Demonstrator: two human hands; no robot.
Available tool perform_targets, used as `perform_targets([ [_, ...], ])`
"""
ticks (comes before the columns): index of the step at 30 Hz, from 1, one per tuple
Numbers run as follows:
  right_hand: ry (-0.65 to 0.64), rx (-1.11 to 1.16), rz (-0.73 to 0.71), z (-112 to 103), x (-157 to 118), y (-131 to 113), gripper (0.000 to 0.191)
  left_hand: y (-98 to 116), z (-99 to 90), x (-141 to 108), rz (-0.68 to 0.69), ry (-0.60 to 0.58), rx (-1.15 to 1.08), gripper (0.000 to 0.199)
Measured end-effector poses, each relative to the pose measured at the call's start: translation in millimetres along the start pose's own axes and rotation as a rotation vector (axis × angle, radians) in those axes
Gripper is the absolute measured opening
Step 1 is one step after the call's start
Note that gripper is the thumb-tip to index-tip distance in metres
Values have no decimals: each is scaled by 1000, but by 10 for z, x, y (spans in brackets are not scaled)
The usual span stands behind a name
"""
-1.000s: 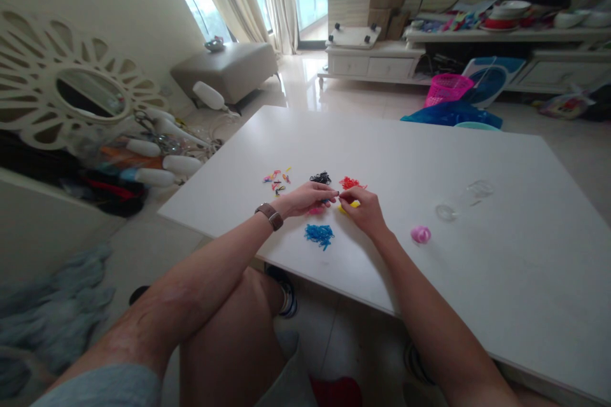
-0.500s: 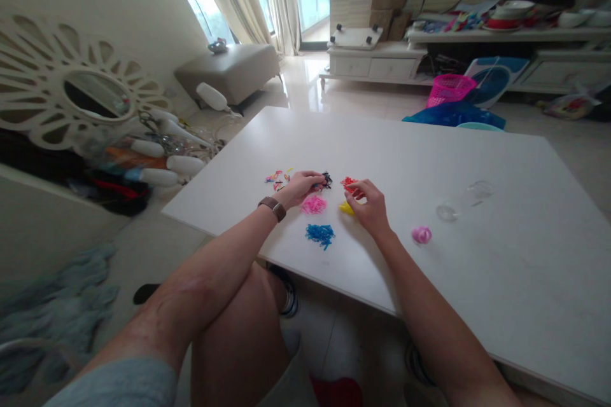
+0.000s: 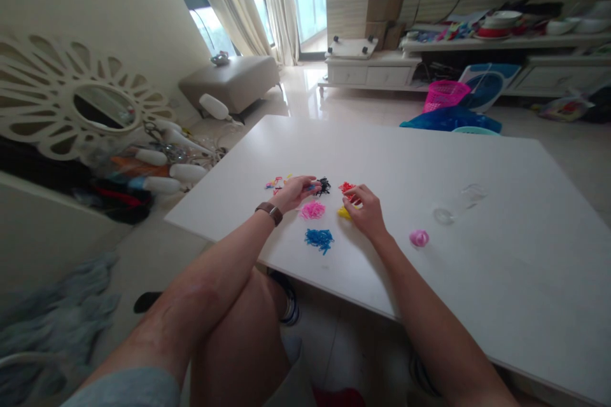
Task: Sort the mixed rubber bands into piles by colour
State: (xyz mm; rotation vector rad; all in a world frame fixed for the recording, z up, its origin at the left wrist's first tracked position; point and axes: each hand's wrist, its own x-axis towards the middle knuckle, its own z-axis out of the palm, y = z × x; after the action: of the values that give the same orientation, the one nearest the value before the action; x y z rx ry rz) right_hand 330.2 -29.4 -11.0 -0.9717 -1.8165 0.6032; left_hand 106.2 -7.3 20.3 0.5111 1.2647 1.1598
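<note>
My left hand [image 3: 296, 191], with a brown-strapped watch on the wrist, is closed beside a pile of black rubber bands [image 3: 324, 186]. A few small bands, one bluish, show at its fingertips. My right hand [image 3: 366, 211] hovers with curled fingers, thumb and forefinger apart, over red bands [image 3: 345, 187] and yellow bands [image 3: 342, 212], partly covering both piles. Pink bands [image 3: 313, 210] lie below my left hand, and blue bands [image 3: 319, 240] sit nearer the table's front edge. Loose mixed-colour bands [image 3: 274, 183] are left of my left hand, partly hidden by it.
On the right of the white table [image 3: 515, 280] are a pink round object [image 3: 419, 238], a clear round piece [image 3: 443, 216] and a clear container [image 3: 473, 192]. Beyond the far edge stand a pink basket [image 3: 446, 95] and a blue plastic bag [image 3: 451, 119].
The view has tilted slightly, so the scene sits a little lower. My left fingers have loosened a little by the black pile. The right hand stays near the red and yellow piles.
</note>
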Motion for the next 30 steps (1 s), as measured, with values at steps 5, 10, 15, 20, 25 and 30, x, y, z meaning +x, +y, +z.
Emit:
perform_targets([
  [5,-78,-11,-19,-2,-6,-12,5,14,19,-170,-132,-381,131,25],
  [10,-189,-34,-173,6,-16,-45,13,-41,4,-278,-172,-573,223,29],
  [15,-306,-10,-240,21,-37,-58,19,-59,-19,-309,-174,-620,278,33],
  [20,-333,32,-238,31,-57,-57,11,-44,-7,-359,-195,-633,288,36],
  [25,-381,157,-151,36,-65,-71,11,-12,-17,-441,-253,-652,254,38],
  [30,-515,284,-12,37,-90,-93,13,-10,-58,-489,-333,-701,298,41],
])
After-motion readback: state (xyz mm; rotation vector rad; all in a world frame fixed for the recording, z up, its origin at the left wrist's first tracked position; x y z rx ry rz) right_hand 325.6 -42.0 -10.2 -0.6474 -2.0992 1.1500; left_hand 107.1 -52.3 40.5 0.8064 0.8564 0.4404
